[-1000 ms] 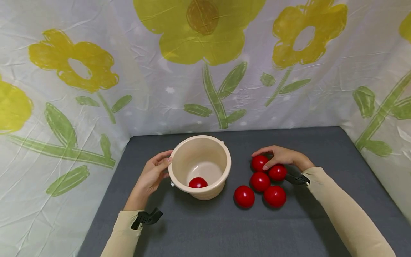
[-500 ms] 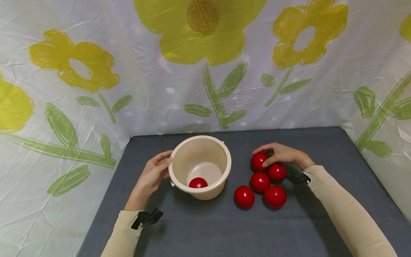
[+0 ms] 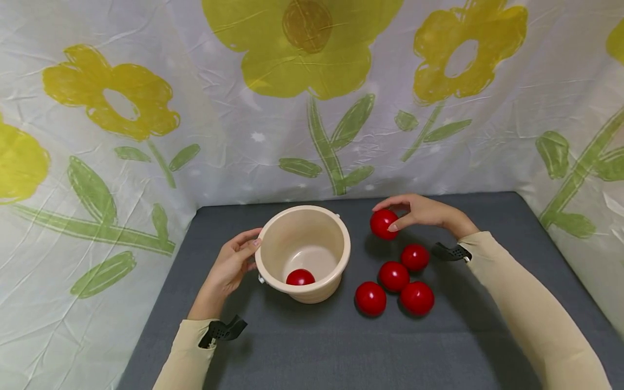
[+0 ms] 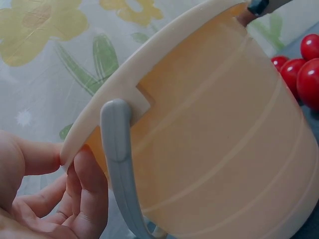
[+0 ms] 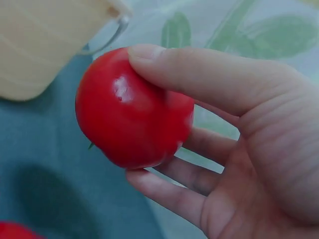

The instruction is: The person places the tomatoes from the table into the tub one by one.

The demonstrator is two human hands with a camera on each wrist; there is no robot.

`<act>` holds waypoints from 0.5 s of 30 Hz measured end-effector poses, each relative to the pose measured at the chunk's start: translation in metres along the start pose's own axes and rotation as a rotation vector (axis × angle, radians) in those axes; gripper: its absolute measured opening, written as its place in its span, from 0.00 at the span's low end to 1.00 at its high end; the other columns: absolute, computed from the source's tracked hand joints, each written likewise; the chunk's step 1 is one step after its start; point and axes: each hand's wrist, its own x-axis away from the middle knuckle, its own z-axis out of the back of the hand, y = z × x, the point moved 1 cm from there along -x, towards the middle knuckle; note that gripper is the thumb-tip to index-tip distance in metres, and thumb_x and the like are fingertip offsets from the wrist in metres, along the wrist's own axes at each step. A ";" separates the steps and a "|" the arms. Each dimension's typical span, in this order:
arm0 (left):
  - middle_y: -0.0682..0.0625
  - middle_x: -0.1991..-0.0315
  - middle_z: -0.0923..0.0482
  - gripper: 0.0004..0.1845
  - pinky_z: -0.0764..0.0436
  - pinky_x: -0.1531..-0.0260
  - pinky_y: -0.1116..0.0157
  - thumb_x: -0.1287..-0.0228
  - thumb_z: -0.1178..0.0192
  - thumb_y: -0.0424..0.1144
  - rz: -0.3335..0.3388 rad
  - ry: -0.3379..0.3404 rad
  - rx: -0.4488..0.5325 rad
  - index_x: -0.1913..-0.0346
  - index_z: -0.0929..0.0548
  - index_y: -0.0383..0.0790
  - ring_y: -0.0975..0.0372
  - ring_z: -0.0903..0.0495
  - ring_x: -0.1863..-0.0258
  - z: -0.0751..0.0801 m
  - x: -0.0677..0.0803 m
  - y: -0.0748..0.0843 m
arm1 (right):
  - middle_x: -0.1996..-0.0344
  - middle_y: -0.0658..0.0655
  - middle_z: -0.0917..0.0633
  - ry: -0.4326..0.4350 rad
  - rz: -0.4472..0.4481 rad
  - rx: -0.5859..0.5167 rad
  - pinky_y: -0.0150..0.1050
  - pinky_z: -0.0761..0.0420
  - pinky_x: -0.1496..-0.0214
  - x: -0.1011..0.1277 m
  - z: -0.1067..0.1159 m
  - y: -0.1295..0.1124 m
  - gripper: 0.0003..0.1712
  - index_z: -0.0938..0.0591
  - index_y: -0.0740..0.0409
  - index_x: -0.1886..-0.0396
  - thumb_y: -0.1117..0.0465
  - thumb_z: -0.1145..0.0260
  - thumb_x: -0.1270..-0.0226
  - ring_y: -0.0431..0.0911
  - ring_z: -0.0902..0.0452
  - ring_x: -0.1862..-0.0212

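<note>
Head view: one tomato (image 3: 381, 223) now aloft

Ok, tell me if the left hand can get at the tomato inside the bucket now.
Probably not without letting go first: the left hand pinches the bucket by its rim, though the open mouth above the tomato inside looks unblocked.

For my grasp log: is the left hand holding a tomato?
No, the left hand pinches the bucket rim between thumb and fingers.

Right hand (image 3: 421, 210) raised with tomato (image 3: 383, 224) in grip; tomato now off table (image 3: 312, 346), apart from other tomatoes (image 3: 394, 277). Rearmost of these (image 3: 415, 257) shifted slightly left.
</note>
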 end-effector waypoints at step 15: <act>0.60 0.60 0.18 0.27 0.18 0.72 0.72 0.27 0.43 0.39 -0.005 -0.011 -0.004 0.30 0.34 0.34 0.70 0.19 0.67 0.000 0.000 0.000 | 0.36 0.60 0.22 -0.023 0.149 -0.014 0.44 0.17 0.48 -0.028 0.008 -0.067 0.32 0.25 0.58 0.33 0.63 0.29 0.38 0.50 0.24 0.41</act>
